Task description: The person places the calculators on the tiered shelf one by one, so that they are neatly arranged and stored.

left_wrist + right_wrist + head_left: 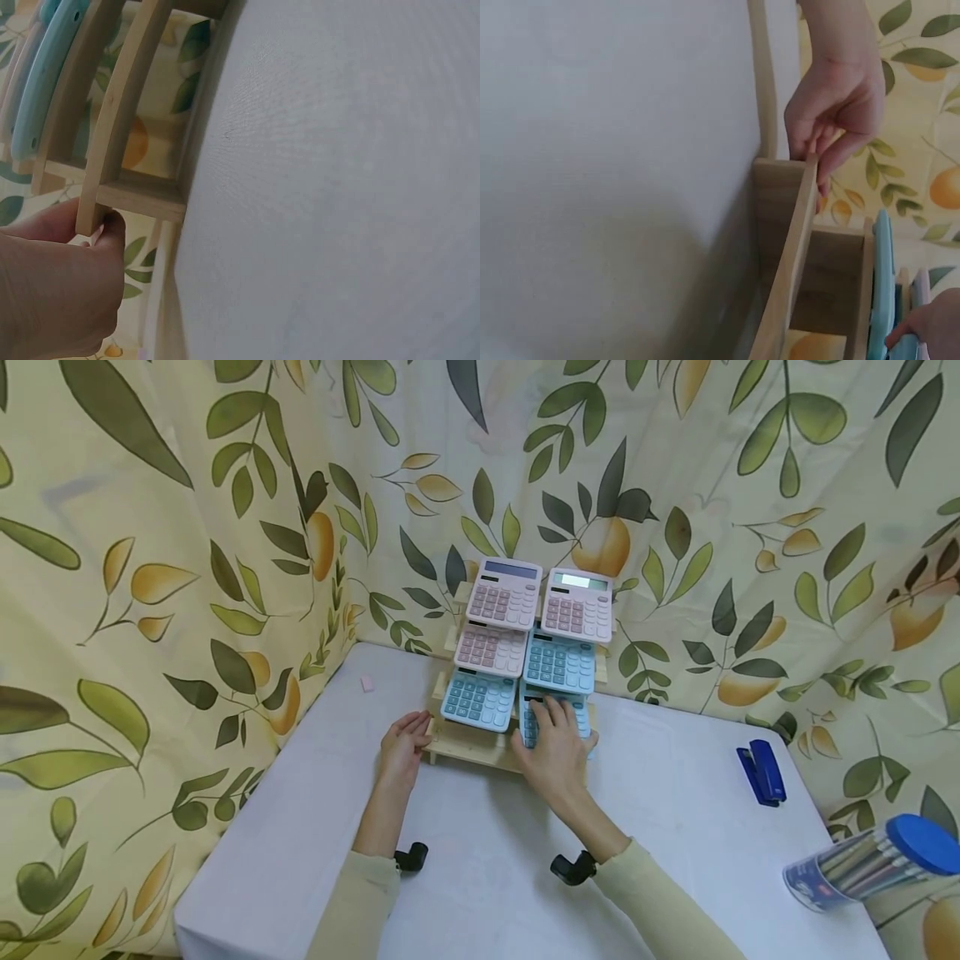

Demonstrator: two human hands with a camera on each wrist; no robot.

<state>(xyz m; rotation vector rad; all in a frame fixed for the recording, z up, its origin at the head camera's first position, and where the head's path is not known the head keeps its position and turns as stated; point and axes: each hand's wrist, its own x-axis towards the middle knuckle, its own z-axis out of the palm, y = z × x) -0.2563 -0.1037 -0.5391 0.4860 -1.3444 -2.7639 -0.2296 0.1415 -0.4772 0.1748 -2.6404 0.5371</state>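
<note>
A tiered wooden stand (474, 746) bears pink calculators and blue calculators in two columns. My left hand (403, 747) pinches the left end of its lowest tier between thumb and fingers, as the left wrist view shows with the wooden board (112, 127). Over the lowest blue calculator (528, 724) in the right column, my right hand (557, 752) spreads its fingers and grips the edges, covering most of the keys. Beside it leans another blue calculator (478, 700). Above are a blue calculator (558, 662) and three pink ones, including the top left pink calculator (505, 595).
A blue stapler (763, 772) lies on the white table (480, 877) at right. Nearer the right edge stands a clear tub of pencils (855, 868) with a blue lid. A small pink piece (367, 683) lies left of the stand. Leaf-patterned curtains (675, 527) border the table.
</note>
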